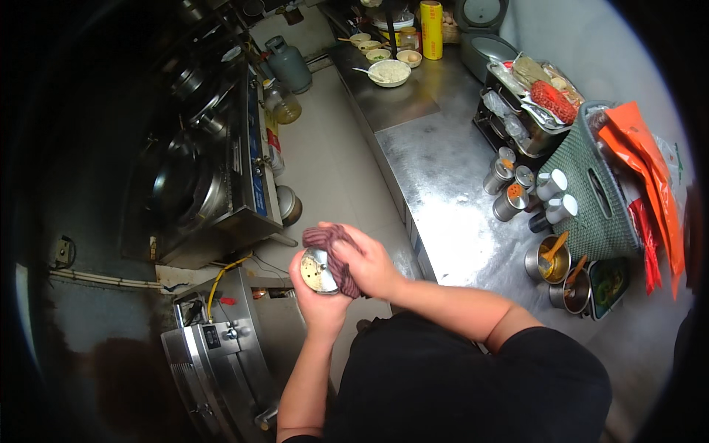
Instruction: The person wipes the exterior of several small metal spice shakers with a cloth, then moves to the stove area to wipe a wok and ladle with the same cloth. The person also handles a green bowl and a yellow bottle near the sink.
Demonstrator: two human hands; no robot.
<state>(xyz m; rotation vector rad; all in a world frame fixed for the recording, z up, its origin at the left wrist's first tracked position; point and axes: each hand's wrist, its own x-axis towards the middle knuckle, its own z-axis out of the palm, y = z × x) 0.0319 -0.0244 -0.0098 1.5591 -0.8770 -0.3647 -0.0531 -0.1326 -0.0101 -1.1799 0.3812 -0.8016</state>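
My left hand (321,310) is closed around a metal seasoning shaker (318,272), whose perforated top bears a pale powdery residue on one side. A dark red striped cloth (340,260) is in my right hand (372,268), pressed against the shaker's top and side. Both hands are in front of my body, over the floor between the steel counter and the stove. The shaker's lower body is hidden by my left hand. Further metal shakers (509,202), some with orange powder on their lids, stand on the steel counter (421,160) to the right.
Two white-topped containers (560,207) stand beside a green woven basket (598,183). Near me are metal pots (547,259) with wooden-handled tools. A white bowl (390,73) holds pale food at the counter's far end. Left are a stove (221,183), a gas cylinder (288,63) and a steel appliance (221,354).
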